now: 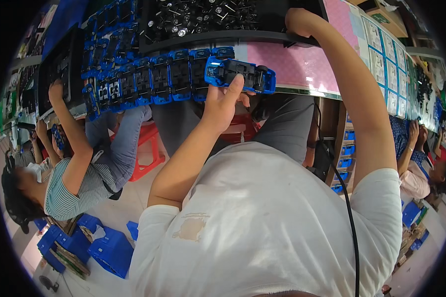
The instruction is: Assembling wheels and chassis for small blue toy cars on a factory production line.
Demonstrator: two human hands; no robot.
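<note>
My left hand is closed around a blue toy car, held underside up just past the table's front edge. Its black chassis faces me, with the thumb pressed on it. Black wheels sit at the car's right end; none show at the left end. At the far side, my right hand dips into the right end of a black tray. The fingers of that hand point down and are hidden, so their hold cannot be made out. Wheel-and-axle sets are heaped in the tray's left and middle.
Rows of upturned blue toy cars cover the table left of my left hand. A pink mat lies under the tray's right side. Co-workers sit on both sides, one in a striped shirt. Blue bins stand on the floor.
</note>
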